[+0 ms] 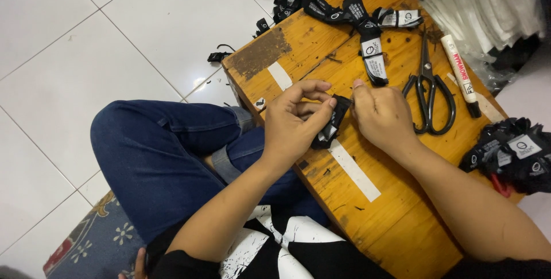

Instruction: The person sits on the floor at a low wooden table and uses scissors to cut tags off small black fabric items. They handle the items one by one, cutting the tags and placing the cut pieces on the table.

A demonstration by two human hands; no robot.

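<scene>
Both my hands meet over a low orange wooden table [396,221]. My left hand [295,121] pinches a small stack of black fabric labels [333,124] between thumb and fingers. My right hand [381,115] grips the same stack at its upper end, fingers curled over it. Beyond the hands lie several banded bundles of black and white labels [367,26] spread on the tabletop.
Black scissors [429,92] and a white marker pen [459,72] lie right of my hands. A pile of black labels [511,155] sits at the table's right edge. More labels [287,1] are scattered on the white tiled floor [86,55]. My knee in blue jeans [155,147] is left of the table.
</scene>
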